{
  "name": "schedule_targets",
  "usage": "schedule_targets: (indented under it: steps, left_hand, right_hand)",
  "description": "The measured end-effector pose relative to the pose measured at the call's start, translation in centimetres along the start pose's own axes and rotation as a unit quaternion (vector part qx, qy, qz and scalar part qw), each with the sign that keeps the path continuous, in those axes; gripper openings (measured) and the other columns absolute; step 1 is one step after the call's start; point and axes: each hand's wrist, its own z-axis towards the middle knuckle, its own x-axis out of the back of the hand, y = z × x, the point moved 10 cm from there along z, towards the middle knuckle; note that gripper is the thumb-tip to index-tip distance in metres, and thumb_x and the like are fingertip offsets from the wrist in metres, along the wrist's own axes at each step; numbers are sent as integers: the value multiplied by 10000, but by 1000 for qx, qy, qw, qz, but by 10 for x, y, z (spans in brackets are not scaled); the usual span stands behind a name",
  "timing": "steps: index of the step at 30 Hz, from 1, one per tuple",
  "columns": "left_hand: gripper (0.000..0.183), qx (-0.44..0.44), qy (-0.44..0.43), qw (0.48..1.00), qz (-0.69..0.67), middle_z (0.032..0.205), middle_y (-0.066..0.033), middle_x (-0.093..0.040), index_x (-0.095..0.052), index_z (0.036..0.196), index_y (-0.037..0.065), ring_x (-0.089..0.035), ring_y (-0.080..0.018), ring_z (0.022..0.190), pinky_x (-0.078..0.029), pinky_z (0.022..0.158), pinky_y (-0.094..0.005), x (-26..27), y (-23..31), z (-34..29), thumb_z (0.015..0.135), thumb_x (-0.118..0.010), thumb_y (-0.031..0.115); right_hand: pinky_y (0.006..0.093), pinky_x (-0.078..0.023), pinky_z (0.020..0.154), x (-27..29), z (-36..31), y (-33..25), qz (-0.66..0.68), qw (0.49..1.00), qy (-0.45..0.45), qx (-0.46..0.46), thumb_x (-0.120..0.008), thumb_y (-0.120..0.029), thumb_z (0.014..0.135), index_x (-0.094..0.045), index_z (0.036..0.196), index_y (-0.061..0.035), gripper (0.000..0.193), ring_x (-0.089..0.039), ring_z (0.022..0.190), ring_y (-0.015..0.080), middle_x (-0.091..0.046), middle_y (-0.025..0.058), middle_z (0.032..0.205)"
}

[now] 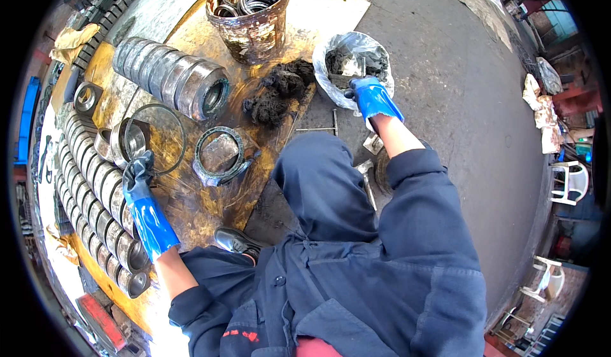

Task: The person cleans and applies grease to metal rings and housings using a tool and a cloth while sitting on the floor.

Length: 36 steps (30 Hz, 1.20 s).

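My left hand (141, 188), in a blue glove with a blackened front, is closed on the lower-left edge of a thin dark ring (185, 142) held up over the board. Behind that ring stand short metal bearing rings (119, 146). My right hand (374, 98), in a matching blue glove, is curled over the near rim of a bucket lined with clear plastic (323, 80). Black grease (377, 63) and a pale flat piece (352, 65) are inside it. Whatever the right fingers hold is hidden. A greasy ring (238, 148) lies on plastic between my hands.
Clumps of black grease (270, 107) sit on the stained board (181, 198). Rows of metal rings (95, 195) line the left, with a larger row (168, 74) beyond. A grimy bucket (251, 39) holds more rings. A T-shaped metal rod (335, 121) lies near my knee.
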Motion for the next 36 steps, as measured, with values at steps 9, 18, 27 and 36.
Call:
schedule_targets:
  steps: [9, 18, 27, 36]
  left_hand:
    - [310, -180, -106, 877, 432, 1175, -191, -591, -604, 1122, 37, -467, -383, 1191, -288, 1088, -490, -21, 29, -7, 918, -450, 211]
    - [276, 67, 32, 997, -34, 1081, -220, -635, -631, 1041, 39, -559, -326, 1068, -419, 947, -431, 18, 43, 5, 927, -523, 267]
    - [268, 61, 12, 986, -156, 1056, -151, -684, -616, 1117, 13, -646, -278, 932, -503, 848, -353, 12, 92, 26, 946, -554, 210]
    - [261, 48, 36, 989, -135, 1055, -136, -694, -613, 1128, 11, -667, -270, 906, -525, 818, -342, 15, 73, 27, 950, -560, 193]
  right_hand:
    - [345, -527, 565, 25, -5, 39, -118, 984, -115, -73, -600, -185, 874, -682, 864, 41, 240, -679, 617, 210, -699, 146, 740]
    - [297, -448, 460, 32, -46, 145, 100, 933, -11, -345, -681, -137, 836, -717, 803, 7, 152, -627, 521, 152, -697, 92, 691]
    - [196, -368, 355, -39, -98, 239, 560, 647, 176, -487, -538, -55, 916, -623, 966, -23, 104, -574, 489, 115, -710, 158, 848]
    - [204, -315, 310, -31, -165, 266, 700, 504, 165, -479, -506, -57, 906, -597, 934, -76, 97, -437, 398, 95, -699, 164, 890]
